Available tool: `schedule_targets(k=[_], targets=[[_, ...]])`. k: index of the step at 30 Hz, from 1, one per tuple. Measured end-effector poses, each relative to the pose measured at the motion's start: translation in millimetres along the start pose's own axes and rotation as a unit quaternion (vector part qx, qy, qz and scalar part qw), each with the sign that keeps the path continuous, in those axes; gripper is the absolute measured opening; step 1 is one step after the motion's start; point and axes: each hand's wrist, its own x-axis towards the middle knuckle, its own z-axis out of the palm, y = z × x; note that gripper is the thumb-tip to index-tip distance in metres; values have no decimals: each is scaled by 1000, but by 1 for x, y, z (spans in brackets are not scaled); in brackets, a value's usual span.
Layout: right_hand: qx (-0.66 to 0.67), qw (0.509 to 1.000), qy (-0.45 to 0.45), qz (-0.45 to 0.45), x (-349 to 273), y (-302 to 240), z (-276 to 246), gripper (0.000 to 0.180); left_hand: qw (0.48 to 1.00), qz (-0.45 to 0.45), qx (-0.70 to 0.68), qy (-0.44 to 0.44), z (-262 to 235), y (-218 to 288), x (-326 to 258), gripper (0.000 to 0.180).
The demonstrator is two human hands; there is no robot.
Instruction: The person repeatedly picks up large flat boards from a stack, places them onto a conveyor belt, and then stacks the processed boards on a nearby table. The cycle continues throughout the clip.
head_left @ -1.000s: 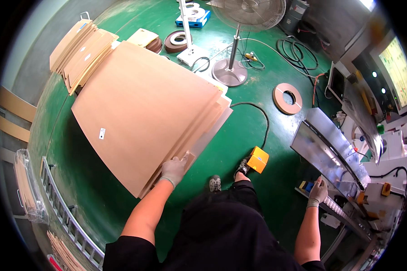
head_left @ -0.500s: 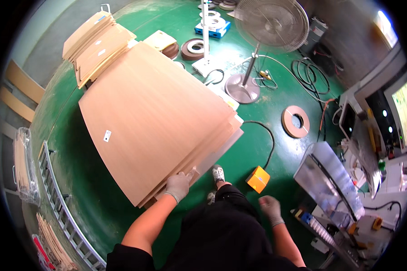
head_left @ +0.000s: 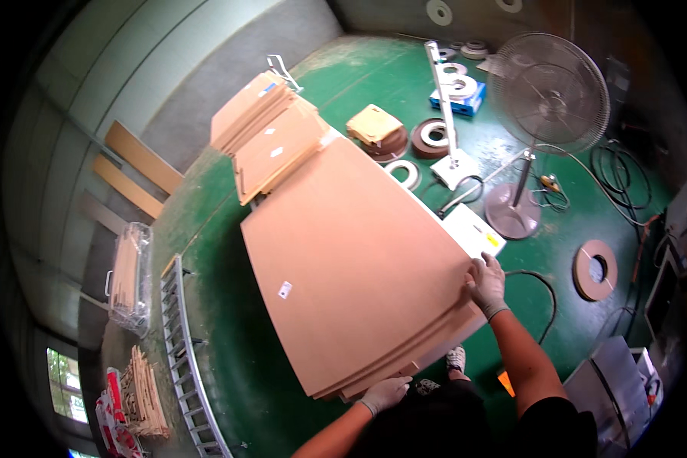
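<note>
A stack of large brown wooden boards (head_left: 359, 259) with curved edges lies before me, a small white label (head_left: 285, 289) on the top one. My right hand (head_left: 487, 284), in a pale glove, grips the boards' right near corner, its fingers curled over the edge. At the near edge my left hand (head_left: 385, 394), also gloved, is closed on a board edge jutting out below the top board. Part of its fingers is hidden against the wood.
Beyond lie more stacked boards (head_left: 278, 145). A pedestal fan (head_left: 549, 95), edging rolls (head_left: 594, 269) and cables (head_left: 622, 175) are at the right. On the left are a metal ladder (head_left: 182, 351), wrapped panels (head_left: 130, 278) and wood strips (head_left: 145, 393). My shoe (head_left: 456, 359) is beside the stack.
My right hand has come up from beside my body onto the boards' right corner. The left stays at the near edge. My view has swung left, so the scene sits further right.
</note>
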Motion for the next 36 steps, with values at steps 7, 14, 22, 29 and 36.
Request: schedule_targets(k=[7,14,22,29,36], targets=[[25,995,8,96,-1,-21,36,53,923,-227,22,309,-51,-69,-69,46],[-62,993,-31,96,1,-27,28,42,621,-446,-383,518,-98,-238,-113,82],[-149,975,29,161,-34,-47,61,41,833,-277,-293,379,-102,-319,-143,77],[-147,963,28,225,-147,-84,60,34,864,-281,-321,268,-128,-385,-212,74],[10,933,-189,305,-282,-101,53,49,876,-208,-380,213,-181,-452,-272,66]])
